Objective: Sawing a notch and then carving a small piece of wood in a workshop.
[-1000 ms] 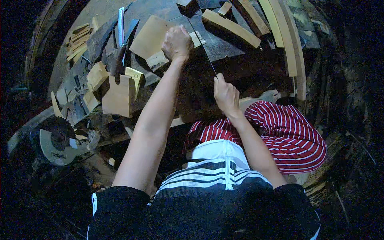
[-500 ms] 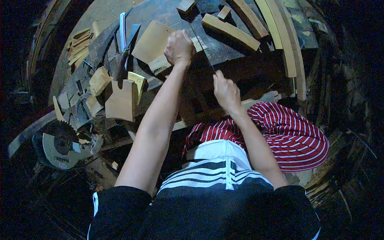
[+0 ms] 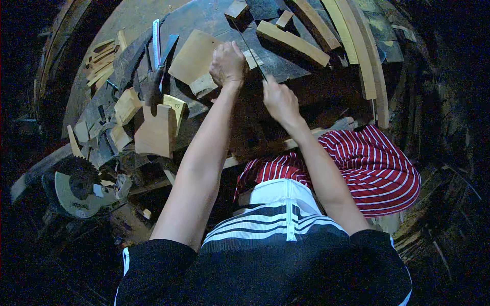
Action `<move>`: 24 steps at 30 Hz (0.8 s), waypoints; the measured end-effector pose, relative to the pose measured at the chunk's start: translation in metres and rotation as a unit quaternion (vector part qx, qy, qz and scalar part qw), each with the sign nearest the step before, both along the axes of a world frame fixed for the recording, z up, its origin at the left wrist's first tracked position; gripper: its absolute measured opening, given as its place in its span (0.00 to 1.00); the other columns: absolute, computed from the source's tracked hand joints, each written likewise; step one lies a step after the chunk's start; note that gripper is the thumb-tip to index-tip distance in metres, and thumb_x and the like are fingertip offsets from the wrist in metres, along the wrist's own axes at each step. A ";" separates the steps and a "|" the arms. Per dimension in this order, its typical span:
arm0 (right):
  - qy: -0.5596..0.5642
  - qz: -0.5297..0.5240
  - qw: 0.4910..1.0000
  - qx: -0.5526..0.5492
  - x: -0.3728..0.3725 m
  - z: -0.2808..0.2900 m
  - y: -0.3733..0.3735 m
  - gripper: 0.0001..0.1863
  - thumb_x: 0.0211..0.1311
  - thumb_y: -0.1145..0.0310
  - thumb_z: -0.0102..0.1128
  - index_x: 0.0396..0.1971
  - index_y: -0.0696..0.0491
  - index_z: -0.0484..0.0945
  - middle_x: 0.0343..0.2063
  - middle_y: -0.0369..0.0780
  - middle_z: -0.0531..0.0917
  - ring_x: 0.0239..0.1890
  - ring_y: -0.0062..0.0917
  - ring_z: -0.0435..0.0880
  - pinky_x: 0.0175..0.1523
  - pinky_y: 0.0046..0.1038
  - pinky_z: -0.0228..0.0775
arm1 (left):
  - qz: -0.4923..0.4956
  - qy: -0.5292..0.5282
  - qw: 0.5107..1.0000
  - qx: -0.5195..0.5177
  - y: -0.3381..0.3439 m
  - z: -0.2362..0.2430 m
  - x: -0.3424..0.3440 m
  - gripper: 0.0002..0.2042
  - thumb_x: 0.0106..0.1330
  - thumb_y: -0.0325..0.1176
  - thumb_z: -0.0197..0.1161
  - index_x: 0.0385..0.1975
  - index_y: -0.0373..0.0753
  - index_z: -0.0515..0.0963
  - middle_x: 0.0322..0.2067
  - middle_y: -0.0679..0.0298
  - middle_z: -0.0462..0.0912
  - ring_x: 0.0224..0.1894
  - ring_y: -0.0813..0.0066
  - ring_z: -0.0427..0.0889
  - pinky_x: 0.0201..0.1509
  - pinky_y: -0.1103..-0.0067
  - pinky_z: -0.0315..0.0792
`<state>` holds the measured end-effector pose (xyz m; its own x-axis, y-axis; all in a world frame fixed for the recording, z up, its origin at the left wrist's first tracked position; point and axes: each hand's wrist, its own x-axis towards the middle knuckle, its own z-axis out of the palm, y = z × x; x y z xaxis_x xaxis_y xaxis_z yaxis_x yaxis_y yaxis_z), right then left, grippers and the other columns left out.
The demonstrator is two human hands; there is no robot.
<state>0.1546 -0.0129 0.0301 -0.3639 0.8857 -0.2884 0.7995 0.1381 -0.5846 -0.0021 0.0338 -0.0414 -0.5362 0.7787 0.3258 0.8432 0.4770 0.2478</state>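
My left hand (image 3: 228, 64) is closed at the right edge of a flat wooden board (image 3: 191, 55) lying on the workbench; its fingertips are hidden. My right hand (image 3: 282, 102) is wrapped around the near end of a long, thin, dark blade (image 3: 250, 48), seen almost edge-on. Its handle is hidden in my fist. The blade slants away to the far left, passing just right of my left hand and across a small pale piece (image 3: 252, 59). At its far end it comes close to a wooden block (image 3: 236, 8).
Wooden beams (image 3: 293, 43) and long boards (image 3: 360, 48) lie at the far right. To the left are a curved saw (image 3: 148, 48), a notched wooden block (image 3: 154, 131) and offcuts (image 3: 102, 64). A power saw with a toothed disc (image 3: 76, 191) sits lower left.
My right hand has moved away from me and slightly left, pushing the blade farther across the bench. My left hand and the board have stayed almost in place.
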 end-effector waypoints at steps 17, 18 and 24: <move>-0.035 0.001 0.998 0.049 0.002 0.004 0.009 0.15 0.66 0.58 0.39 0.31 0.53 0.71 0.19 0.52 0.79 0.24 0.50 0.80 0.30 0.49 0.72 | 0.023 -0.085 0.996 -0.028 0.005 0.005 0.009 0.15 0.63 0.41 0.49 0.25 0.39 0.79 0.28 0.54 0.80 0.31 0.54 0.79 0.36 0.64 0.72; -0.023 0.005 0.997 0.071 0.002 0.008 0.002 0.16 0.67 0.57 0.38 0.30 0.52 0.71 0.18 0.51 0.79 0.23 0.49 0.80 0.29 0.48 0.72 | 0.037 -0.064 0.997 -0.035 0.005 0.004 0.004 0.14 0.62 0.41 0.50 0.23 0.40 0.78 0.27 0.57 0.80 0.32 0.58 0.79 0.35 0.66 0.72; -0.085 0.020 0.995 0.047 0.019 0.020 -0.019 0.16 0.66 0.57 0.39 0.28 0.51 0.73 0.17 0.50 0.79 0.22 0.47 0.80 0.28 0.47 0.72 | 0.052 -0.053 0.996 -0.056 0.001 0.005 0.001 0.14 0.62 0.42 0.50 0.22 0.41 0.78 0.28 0.59 0.80 0.33 0.61 0.79 0.34 0.67 0.73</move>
